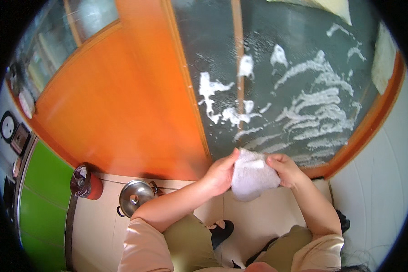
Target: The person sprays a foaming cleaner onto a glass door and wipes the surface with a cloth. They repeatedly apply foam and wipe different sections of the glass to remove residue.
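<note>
A pale grey-white cloth (pixel 253 182) hangs folded between my two hands. My left hand (pixel 222 171) grips its left edge, thumb uppermost. At the upper right edge of the cloth, my right hand (pixel 285 169) pinches it between thumb and fingers. Beyond the hands stands a dark glass pane (pixel 217 44) in an orange wooden frame. White foam (pixel 321 108) lies in streaks and blobs over much of the glass, thickest at the right and left of the wooden bar (pixel 237 30).
An orange wood panel (pixel 129 102) adjoins the glass. On the tiled floor (pixel 98 231) to my left are a lidded metal pot (pixel 141 190) and a red bin (pixel 96 188) with a dark liner. Green cabinets (pixel 44 190) line the far left; a white wall (pixel 370 170) stands at right.
</note>
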